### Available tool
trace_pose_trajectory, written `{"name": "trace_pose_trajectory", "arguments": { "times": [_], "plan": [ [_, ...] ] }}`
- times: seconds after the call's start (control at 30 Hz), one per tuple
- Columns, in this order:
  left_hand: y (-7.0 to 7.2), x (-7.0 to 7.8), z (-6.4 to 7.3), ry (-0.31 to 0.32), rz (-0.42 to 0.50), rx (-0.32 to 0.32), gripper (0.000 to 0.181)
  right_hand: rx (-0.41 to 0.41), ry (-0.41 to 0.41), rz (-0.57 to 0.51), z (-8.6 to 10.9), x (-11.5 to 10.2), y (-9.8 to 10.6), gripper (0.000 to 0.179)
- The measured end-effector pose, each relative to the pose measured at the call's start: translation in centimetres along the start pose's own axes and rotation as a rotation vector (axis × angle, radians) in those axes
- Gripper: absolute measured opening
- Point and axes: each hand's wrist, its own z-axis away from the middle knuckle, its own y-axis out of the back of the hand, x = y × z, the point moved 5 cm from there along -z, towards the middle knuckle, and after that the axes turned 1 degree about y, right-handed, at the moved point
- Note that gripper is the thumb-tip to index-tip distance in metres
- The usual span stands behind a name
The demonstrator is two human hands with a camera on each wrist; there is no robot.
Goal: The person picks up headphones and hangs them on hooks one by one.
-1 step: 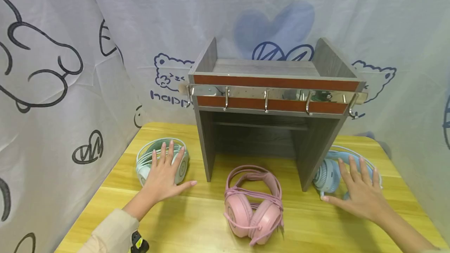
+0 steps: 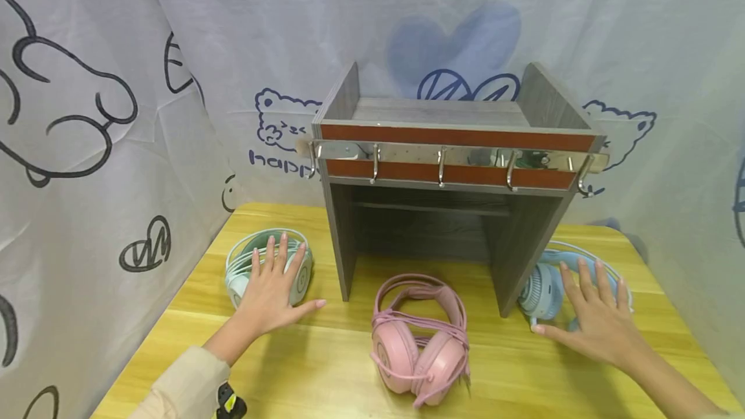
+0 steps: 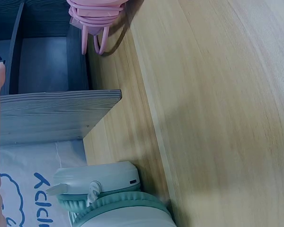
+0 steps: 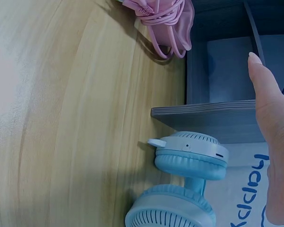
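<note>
My left hand (image 2: 272,296), fingers spread and straight, is held over a pair of pale green headphones (image 2: 301,280) on the left of the table, covering part of them. In the left wrist view the green headphones (image 3: 132,215) show their ear cups below the thumb. On the other side my right hand (image 2: 605,332) is spread flat over light blue headphones (image 2: 542,290), whose ear cups (image 4: 191,158) appear apart from the thumb in the right wrist view. Neither hand grips anything. Pink headphones (image 2: 396,351), wrapped in their cable, lie between the hands.
A grey wooden shelf unit (image 2: 506,238) stands at the middle back, a metal rail with several hooks (image 2: 441,167) across its front. Beneath everything is a yellowish wood-grain table (image 2: 326,367). A white printed curtain (image 2: 349,18) hangs behind and beside it.
</note>
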Motion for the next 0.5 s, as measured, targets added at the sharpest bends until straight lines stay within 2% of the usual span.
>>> {"name": "trace_pose_trajectory", "arguments": {
  "times": [0.5],
  "plan": [
    [-0.05, -0.18, -0.12, -0.049, 0.001, 0.054, 0.098, 0.02, -0.003, 0.007, 0.04, 0.24, 0.04, 0.107]
  ]
}}
